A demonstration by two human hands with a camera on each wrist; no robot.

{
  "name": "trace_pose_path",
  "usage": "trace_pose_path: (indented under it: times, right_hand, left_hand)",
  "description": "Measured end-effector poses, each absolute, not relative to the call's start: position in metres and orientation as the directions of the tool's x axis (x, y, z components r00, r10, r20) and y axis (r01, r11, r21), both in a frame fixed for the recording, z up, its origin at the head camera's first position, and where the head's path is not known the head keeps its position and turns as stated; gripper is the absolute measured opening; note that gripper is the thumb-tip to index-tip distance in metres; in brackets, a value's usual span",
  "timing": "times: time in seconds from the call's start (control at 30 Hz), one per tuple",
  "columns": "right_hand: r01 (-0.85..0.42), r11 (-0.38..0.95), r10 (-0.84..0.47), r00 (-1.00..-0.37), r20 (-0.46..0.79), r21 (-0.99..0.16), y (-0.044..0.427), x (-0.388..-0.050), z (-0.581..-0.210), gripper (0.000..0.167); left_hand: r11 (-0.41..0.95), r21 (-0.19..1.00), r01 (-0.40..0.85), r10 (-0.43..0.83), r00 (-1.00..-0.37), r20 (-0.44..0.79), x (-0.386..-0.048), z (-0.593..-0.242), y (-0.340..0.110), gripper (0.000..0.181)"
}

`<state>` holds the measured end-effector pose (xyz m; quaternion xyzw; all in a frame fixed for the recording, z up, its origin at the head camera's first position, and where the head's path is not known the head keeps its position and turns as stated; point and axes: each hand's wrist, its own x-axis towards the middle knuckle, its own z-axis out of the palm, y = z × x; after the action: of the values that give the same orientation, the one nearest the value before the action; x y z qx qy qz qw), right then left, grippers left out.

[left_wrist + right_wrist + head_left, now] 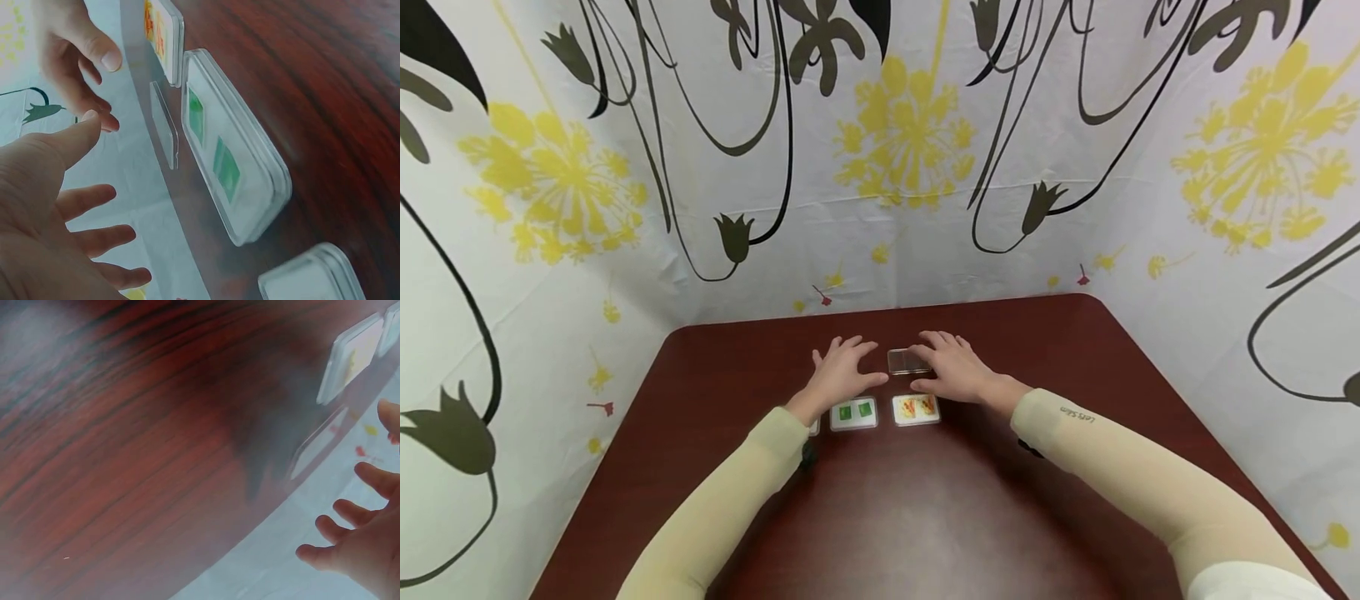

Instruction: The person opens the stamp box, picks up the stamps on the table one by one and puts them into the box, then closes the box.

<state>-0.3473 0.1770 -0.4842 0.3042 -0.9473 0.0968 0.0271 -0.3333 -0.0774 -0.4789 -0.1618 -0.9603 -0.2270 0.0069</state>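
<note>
My left hand (838,375) hovers with fingers spread above a flat clear case (853,425) that shows two green pieces on white. To the right my right hand (957,368) is also spread, near a clear lid (904,361) lying on the table behind the cases; its fingers partly cover the lid in the head view. A second case (916,422) with two orange-yellow pieces lies in front of the right hand. Another case (312,278) sits at the left, mostly hidden by the left wrist in the head view. Neither hand holds anything.
The cases lie on a dark red wood-grain table (910,517). White cloth (880,233) with yellow and dark plant prints hangs behind the table and at both sides. The table's far edge runs a little behind the hands.
</note>
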Motion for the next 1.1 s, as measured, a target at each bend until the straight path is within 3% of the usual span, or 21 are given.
trace_pose_path:
  times: [0.43, 1.1]
  right_hand:
    - [-0.451, 0.866, -0.462, -0.887, 0.004, -0.218, 0.214, -0.373, -0.504, 0.083]
    - [-0.39, 0.888, -0.413, -0.909, -0.051, -0.242, 0.218, -0.39, -0.503, 0.092]
  left_hand:
    - [0.826, 0.458, 0.329, 0.343, -0.938, 0.056, -0.354, -0.49, -0.071, 0.071]
    - [0.894, 0.346, 0.286, 0.33, -0.941, -0.077, -0.379, -0.501, -0.051, 0.092]
